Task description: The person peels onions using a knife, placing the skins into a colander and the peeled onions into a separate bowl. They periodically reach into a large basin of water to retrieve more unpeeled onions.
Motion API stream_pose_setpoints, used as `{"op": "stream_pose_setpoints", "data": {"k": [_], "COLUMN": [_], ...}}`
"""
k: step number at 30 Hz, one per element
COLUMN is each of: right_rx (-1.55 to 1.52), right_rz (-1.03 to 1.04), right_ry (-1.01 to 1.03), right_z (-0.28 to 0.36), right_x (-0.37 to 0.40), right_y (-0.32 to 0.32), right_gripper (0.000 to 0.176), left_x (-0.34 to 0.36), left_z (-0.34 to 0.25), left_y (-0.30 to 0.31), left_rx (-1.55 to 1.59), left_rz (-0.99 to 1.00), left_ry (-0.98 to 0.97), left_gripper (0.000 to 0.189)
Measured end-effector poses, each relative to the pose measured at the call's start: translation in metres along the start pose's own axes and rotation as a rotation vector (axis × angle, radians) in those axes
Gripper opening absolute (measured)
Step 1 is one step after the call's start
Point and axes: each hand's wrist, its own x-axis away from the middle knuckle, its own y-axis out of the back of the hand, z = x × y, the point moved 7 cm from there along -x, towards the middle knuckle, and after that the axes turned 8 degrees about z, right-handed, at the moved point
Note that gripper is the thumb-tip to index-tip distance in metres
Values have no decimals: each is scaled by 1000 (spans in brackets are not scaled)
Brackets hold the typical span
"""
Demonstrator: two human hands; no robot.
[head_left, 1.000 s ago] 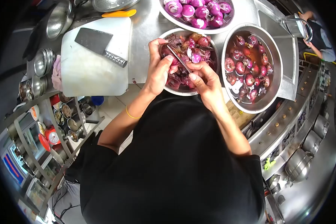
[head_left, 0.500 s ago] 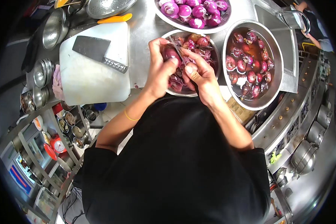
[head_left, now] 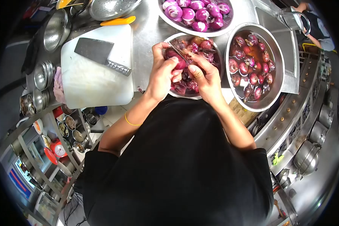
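Note:
My left hand (head_left: pixel 162 73) grips a red onion (head_left: pixel 176 57) over a steel bowl of purple peels (head_left: pixel 214 49). My right hand (head_left: pixel 204 75) holds a small knife (head_left: pixel 177 51) whose thin blade lies against the onion's top. To the right, a big steel bowl (head_left: pixel 280 71) holds unpeeled onions in brownish water. Beyond the peel bowl, a perforated steel bowl (head_left: pixel 165 17) holds several peeled purple onions.
A white cutting board (head_left: pixel 90 83) with a cleaver (head_left: pixel 98 52) lies to the left on the steel counter. Steel bowls and a colander (head_left: pixel 113 7) sit at the back left, small tins (head_left: pixel 41 75) on a rack below. Another person's arm (head_left: pixel 312 37) is at the far right.
Both hands with onion and knife lifted slightly from the peel bowl's middle toward its left rim; the knife blade now rests on top of the onion.

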Motion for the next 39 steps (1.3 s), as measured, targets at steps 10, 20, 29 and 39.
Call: {"op": "stream_pose_setpoints", "data": {"k": [10,20,29,39], "right_rx": [-842,-993,-197,-422], "right_rz": [131,172,29,115], "right_ry": [-310,-355,-425,-253], "right_z": [-9,-18,-38,-18], "right_x": [5,11,22,22], "right_y": [-13,-10,37,-13], "right_gripper": [17,18,60,51], "left_x": [-1,-2,-2,0], "left_z": [-8,-1,-5,6], "left_y": [11,41,35,17], "left_rx": [106,-186,107,159], "left_rz": [188,-5,164,18], "left_ry": [-34,7,44,11], "left_gripper": [43,34,48,39]}}
